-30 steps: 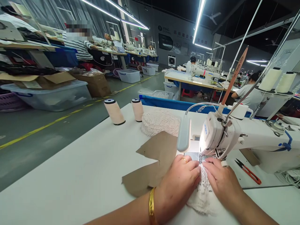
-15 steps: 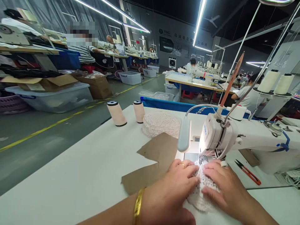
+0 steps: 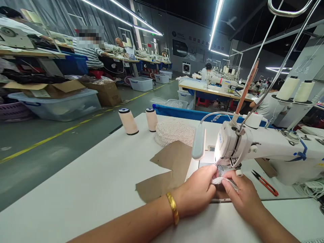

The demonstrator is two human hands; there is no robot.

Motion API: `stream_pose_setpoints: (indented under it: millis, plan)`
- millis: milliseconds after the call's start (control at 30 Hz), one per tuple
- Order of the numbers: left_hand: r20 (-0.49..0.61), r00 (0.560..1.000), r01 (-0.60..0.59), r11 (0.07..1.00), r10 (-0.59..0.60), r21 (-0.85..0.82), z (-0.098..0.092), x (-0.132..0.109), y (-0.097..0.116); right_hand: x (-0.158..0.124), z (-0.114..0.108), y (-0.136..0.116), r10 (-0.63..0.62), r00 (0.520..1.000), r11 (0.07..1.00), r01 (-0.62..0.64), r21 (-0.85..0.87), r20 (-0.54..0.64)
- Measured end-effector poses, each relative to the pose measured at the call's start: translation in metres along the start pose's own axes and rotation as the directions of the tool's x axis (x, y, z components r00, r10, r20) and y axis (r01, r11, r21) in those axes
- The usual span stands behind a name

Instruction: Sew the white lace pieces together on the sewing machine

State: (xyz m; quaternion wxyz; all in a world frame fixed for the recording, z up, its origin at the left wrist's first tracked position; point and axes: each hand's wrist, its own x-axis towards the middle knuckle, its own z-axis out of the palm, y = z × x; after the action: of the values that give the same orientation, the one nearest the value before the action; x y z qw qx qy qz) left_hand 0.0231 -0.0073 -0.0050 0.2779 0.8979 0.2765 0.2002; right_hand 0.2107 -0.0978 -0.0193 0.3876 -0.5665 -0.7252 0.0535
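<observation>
The person's left hand [image 3: 196, 192] and right hand [image 3: 241, 195] meet in front of the needle area of a white industrial sewing machine [image 3: 265, 152] that stands on a white worktable [image 3: 83, 192]. Between them they hold a small piece of white open-knit lace fabric [image 3: 222, 180]: the left hand's fingertips are pressed together and pinch its left end just below the presser foot, while the right hand's thumb and forefinger pinch its right part, the other fingers curled under. The fabric lies just in front of the needle, lifted slightly off the machine bed. A gold bangle [image 3: 173, 208] sits on the left wrist

A brown cardboard pattern piece [image 3: 167, 172] lies flat on the table to the left of the hands, its edge passing under the left hand. Behind it rests a round heap of white lace pieces [image 3: 174, 131], and beside that stand two cream thread cones with dark caps [image 3: 128, 120]. A slim grey lamp head [image 3: 198, 146] on a bent metal arm hangs near the machine's head. Red-handled thread snips [image 3: 264, 182] lie on the table to the right of the right hand, near the machine's base
</observation>
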Motion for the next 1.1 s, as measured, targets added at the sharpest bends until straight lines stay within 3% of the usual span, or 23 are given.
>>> stream_pose_setpoints:
  millis: [167, 300, 567, 733, 833, 933, 1100]
  plan:
    - [0.027, 1.000, -0.004, 1.000, 0.005, -0.009, 0.000, 0.007, -0.003, 0.005, 0.003, -0.004, 0.094, 0.994, 0.994, -0.092, 0.051, -0.059]
    - [0.048, 0.999, 0.010, 0.989, -0.003, -0.149, -0.004, 0.008, -0.001, 0.007, 0.003, -0.004, 0.099, 0.992, 0.994, -0.095, 0.061, -0.077]
    - [0.105, 0.979, 0.198, 0.935, -0.175, -0.295, -0.008, 0.005, 0.004, 0.006, 0.001, -0.006, 0.087, 0.994, 0.995, -0.083, 0.057, -0.065]
    - [0.103, 0.977, 0.210, 0.926, -0.187, -0.314, -0.007, 0.004, 0.003, 0.006, -0.002, -0.008, 0.079, 0.997, 0.996, -0.078, 0.047, -0.026]
    - [0.061, 0.989, 0.145, 0.946, -0.133, -0.291, -0.006, 0.002, 0.002, 0.004, -0.003, -0.006, 0.040, 0.999, 0.999, -0.040, 0.012, -0.004]
    - [0.006, 1.000, -0.007, 0.985, 0.008, -0.170, -0.006, -0.005, 0.001, 0.001, -0.005, -0.003, -0.049, 0.997, 0.997, 0.053, -0.057, 0.065]
    - [-0.084, 0.951, -0.290, 0.953, 0.297, 0.092, -0.002, -0.025, 0.001, -0.003, -0.011, -0.004, -0.243, 0.926, 0.952, 0.285, -0.114, 0.289]
